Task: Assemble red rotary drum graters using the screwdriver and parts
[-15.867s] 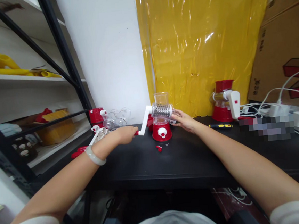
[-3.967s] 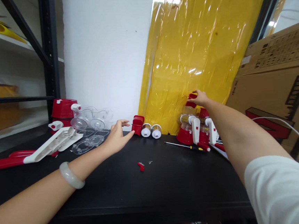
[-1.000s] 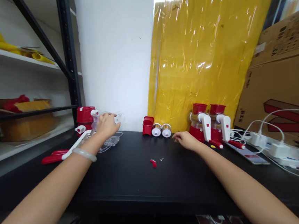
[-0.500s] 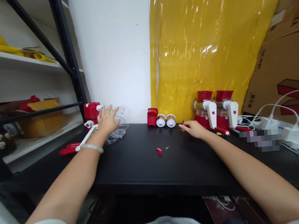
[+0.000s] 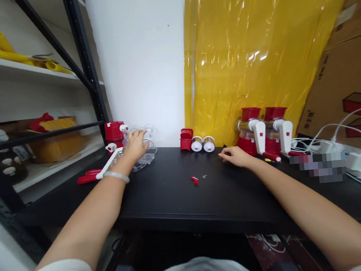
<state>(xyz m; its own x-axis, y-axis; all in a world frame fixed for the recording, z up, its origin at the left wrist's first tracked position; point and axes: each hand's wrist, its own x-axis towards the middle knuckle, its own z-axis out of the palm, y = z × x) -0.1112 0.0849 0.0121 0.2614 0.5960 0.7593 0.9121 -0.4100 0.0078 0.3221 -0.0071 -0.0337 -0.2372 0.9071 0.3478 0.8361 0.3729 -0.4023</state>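
Head view: the left hand (image 5: 135,145) lies with fingers spread over the clear plastic parts (image 5: 144,157) at the table's (image 5: 179,199) back left, clasping nothing, beside a white crank (image 5: 109,169) that runs lengthwise toward the wall. The right hand (image 5: 236,156) rests flat and loose by the two red graters (image 5: 264,134), holding nothing. Half a second ago both hands lay much the same.

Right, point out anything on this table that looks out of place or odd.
A small red piece and tiny metal bits lie loose mid-table, apart from every assembly. At the left, clear parts and white crank handles are heaped untidily under the left hand. The two assembled graters stand upright.
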